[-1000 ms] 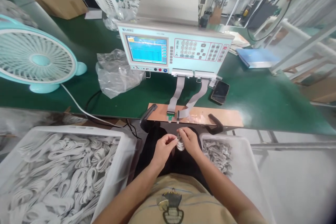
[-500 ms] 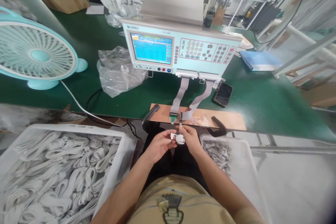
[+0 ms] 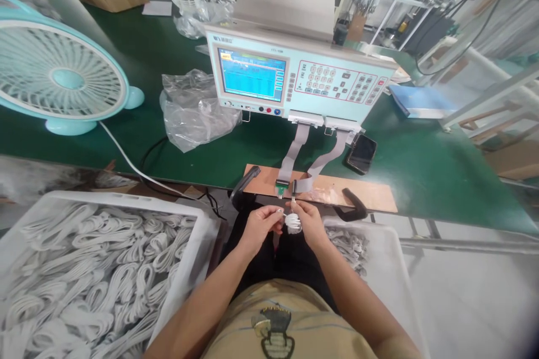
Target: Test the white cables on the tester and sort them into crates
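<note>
A coiled white cable (image 3: 293, 224) hangs between my two hands in front of the table edge. My left hand (image 3: 259, 228) is closed, pinching one end of the cable between thumb and fingers; the plug itself is mostly covered. My right hand (image 3: 310, 225) is closed on the cable's other end, its fingertips right below the black connector (image 3: 295, 186) of the right-hand ribbon lead. Whether that plug is fully seated I cannot tell. Left of it, a small green circuit board (image 3: 281, 190) ends the other ribbon lead, just beyond my left fingertips.
A cable tester (image 3: 292, 51) with a lit screen stands on the green table (image 3: 202, 171). Clamps hold a copper-coloured board (image 3: 370, 193) at the edge. Bins of white cables (image 3: 138, 202) (image 3: 393, 235) flank my lap. A fan (image 3: 67, 78), plastic bag (image 3: 189, 112) and phone (image 3: 362, 153) lie around.
My left hand has shifted slightly right and up, its fingers now covering the plug that showed before. The right hand stays at the connector. The whole view has shifted slightly.
</note>
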Demonstrator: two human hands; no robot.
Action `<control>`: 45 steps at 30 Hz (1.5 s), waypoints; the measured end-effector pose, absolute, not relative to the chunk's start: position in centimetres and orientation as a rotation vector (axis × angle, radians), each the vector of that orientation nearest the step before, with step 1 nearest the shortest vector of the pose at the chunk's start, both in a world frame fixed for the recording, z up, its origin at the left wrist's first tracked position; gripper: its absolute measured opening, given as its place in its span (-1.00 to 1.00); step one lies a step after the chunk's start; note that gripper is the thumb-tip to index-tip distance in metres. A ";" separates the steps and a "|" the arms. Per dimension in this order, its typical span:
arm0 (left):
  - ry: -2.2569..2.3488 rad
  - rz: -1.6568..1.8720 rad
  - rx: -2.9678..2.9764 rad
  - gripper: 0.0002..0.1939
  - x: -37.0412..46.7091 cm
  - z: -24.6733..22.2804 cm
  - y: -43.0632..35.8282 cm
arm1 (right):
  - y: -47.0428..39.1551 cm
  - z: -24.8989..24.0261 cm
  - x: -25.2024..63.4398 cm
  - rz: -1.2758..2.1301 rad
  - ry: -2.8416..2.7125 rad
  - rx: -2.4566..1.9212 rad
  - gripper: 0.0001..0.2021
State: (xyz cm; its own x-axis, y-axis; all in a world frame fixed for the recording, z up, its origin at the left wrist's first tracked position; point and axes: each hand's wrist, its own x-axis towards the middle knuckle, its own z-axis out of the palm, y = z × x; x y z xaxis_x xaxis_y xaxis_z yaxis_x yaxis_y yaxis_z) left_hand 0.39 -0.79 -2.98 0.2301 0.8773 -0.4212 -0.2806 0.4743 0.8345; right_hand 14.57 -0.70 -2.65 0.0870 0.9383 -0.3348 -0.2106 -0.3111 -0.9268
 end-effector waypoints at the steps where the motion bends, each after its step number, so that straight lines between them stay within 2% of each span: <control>1: 1.061 0.889 0.732 -0.70 0.4 -3.1 -0.7 | -0.7 -2.6 14.6 1.438 -0.788 -1.343 -0.72; 10: 1.087 0.825 1.235 -0.70 -0.5 -3.1 0.3 | 0.2 -2.1 14.0 1.543 -0.489 -1.290 -0.74; 14: 1.113 0.909 1.434 -0.68 -0.5 -3.1 0.8 | 0.4 -2.1 13.9 1.573 -0.422 -1.245 -0.75; 27: 1.265 1.112 1.301 -0.68 1.7 -3.3 0.7 | 0.4 -2.0 14.4 1.608 -0.565 -1.245 -0.73; 39: 1.330 1.158 1.125 -0.63 3.5 -3.7 0.1 | 0.4 -2.5 14.7 1.628 -0.585 -1.190 -0.73; 42: 1.362 1.105 1.235 -0.65 1.9 -2.3 -0.6 | 0.3 -2.6 14.8 1.599 -0.589 -1.242 -0.73; 45: 1.444 1.150 1.438 -0.72 -3.3 -0.2 -1.6 | 0.5 -3.0 15.0 1.567 -0.594 -1.287 -0.73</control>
